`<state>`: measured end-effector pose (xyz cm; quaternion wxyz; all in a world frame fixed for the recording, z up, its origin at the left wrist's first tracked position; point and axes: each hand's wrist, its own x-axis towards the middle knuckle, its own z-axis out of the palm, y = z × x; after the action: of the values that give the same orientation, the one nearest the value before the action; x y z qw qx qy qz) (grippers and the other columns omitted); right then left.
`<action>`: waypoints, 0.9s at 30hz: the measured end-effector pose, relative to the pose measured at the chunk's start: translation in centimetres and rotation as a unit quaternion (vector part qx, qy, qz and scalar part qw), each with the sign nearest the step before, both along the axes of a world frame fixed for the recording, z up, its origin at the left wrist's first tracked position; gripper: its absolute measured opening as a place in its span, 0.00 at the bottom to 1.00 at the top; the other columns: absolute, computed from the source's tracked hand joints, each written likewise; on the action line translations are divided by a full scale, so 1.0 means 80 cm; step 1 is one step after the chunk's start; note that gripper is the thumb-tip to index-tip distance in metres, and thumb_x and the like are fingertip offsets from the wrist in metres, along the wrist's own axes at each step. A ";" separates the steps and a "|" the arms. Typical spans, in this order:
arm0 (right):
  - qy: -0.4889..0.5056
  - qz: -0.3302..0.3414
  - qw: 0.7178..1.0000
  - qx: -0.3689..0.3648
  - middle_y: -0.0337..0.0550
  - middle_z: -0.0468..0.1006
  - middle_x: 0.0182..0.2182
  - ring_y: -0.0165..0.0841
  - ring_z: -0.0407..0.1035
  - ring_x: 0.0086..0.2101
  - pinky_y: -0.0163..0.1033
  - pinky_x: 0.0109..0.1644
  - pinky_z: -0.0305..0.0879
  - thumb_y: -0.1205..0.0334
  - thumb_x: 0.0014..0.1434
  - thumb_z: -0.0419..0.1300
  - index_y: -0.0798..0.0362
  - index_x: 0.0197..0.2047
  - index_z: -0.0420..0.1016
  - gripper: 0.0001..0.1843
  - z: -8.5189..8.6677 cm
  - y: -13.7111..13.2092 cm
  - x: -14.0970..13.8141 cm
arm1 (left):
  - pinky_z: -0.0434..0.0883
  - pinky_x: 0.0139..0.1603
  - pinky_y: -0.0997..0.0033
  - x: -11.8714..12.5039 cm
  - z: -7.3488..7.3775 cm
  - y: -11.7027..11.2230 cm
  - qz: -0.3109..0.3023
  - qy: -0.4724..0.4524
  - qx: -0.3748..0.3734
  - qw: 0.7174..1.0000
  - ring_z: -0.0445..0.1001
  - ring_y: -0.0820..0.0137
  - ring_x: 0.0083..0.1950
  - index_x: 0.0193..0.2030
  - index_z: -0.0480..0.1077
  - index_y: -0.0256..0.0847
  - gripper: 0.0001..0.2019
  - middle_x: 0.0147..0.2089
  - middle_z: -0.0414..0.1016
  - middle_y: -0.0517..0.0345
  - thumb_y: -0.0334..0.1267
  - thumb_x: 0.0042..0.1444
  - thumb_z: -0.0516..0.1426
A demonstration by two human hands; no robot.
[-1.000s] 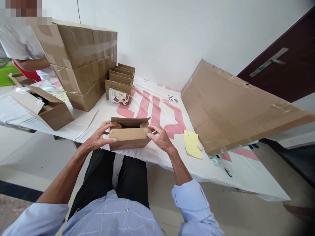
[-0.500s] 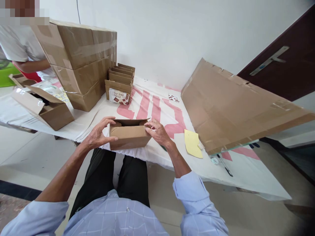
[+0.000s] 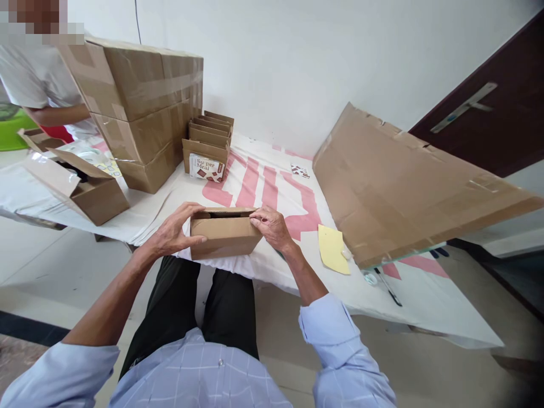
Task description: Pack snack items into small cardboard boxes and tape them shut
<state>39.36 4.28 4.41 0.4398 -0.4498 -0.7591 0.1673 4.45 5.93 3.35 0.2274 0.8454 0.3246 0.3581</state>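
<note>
A small brown cardboard box (image 3: 225, 237) sits at the near edge of the white table (image 3: 272, 266), right in front of me. My left hand (image 3: 173, 231) grips its left end, thumb on the front face and fingers curled over the top. My right hand (image 3: 272, 228) clasps the right end, fingers pressing down on the top flap. The rear flap lies nearly flat over the opening.
Stacked taped cartons (image 3: 140, 107) stand at the back left, with a row of small boxes (image 3: 208, 141) beside them. An open carton (image 3: 85, 190) lies at the left. A large flattened cardboard sheet (image 3: 408, 187) leans at the right, beside a yellow paper (image 3: 334, 249). Another person (image 3: 38, 79) stands at the far left.
The box's rear flap, upright a second ago, has folded down over the opening. Both hands have moved up onto the top edges of the box.
</note>
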 end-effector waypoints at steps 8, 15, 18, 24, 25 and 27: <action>-0.030 -0.018 0.999 0.024 0.42 0.81 0.36 0.39 0.76 0.39 0.44 0.47 0.70 0.66 0.68 0.62 0.48 0.35 0.78 0.09 -0.003 -0.001 -0.007 | 0.73 0.74 0.43 0.007 0.006 -0.001 -0.011 0.017 -0.001 1.000 0.73 0.48 0.71 0.70 0.70 0.46 0.32 0.69 0.72 0.43 0.56 0.64 0.67; -0.143 -0.052 0.985 0.085 0.46 0.80 0.37 0.43 0.73 0.41 0.48 0.50 0.70 0.67 0.73 0.57 0.46 0.36 0.74 0.12 -0.006 -0.004 -0.011 | 0.72 0.74 0.40 0.010 0.010 0.001 -0.014 0.037 -0.010 0.999 0.73 0.46 0.70 0.71 0.70 0.48 0.37 0.69 0.71 0.42 0.61 0.60 0.70; -0.162 -0.067 0.978 0.111 0.48 0.80 0.38 0.46 0.72 0.44 0.51 0.54 0.71 0.66 0.75 0.56 0.45 0.37 0.75 0.13 -0.009 -0.006 -0.014 | 0.72 0.74 0.38 0.012 0.010 0.002 -0.001 0.056 -0.015 0.998 0.72 0.44 0.71 0.71 0.72 0.48 0.38 0.69 0.71 0.42 0.61 0.59 0.70; -0.127 -0.107 0.970 0.175 0.51 0.82 0.43 0.47 0.74 0.47 0.54 0.56 0.73 0.64 0.78 0.52 0.45 0.43 0.77 0.13 -0.021 -0.023 -0.019 | 0.73 0.73 0.41 0.013 0.010 0.003 0.006 0.060 -0.017 0.998 0.74 0.45 0.69 0.68 0.75 0.47 0.34 0.69 0.71 0.42 0.62 0.61 0.67; -0.123 -0.114 0.968 0.188 0.52 0.82 0.44 0.46 0.74 0.47 0.54 0.56 0.74 0.64 0.78 0.52 0.45 0.43 0.76 0.13 -0.024 -0.026 -0.020 | 0.73 0.73 0.41 0.012 0.011 0.003 0.005 0.063 -0.017 0.998 0.74 0.45 0.69 0.69 0.75 0.47 0.34 0.69 0.71 0.42 0.62 0.61 0.67; -0.122 -0.126 0.962 0.210 0.52 0.83 0.46 0.45 0.75 0.47 0.54 0.55 0.74 0.63 0.79 0.52 0.44 0.42 0.75 0.13 -0.029 -0.033 -0.022 | 0.73 0.73 0.42 0.012 0.012 0.003 0.004 0.072 -0.015 0.997 0.73 0.44 0.70 0.70 0.74 0.47 0.35 0.69 0.71 0.42 0.63 0.62 0.66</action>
<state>37.61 1.62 2.10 0.4456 -0.4567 -0.7622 -0.1088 5.44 6.14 4.30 0.2152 0.8640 0.3489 0.2923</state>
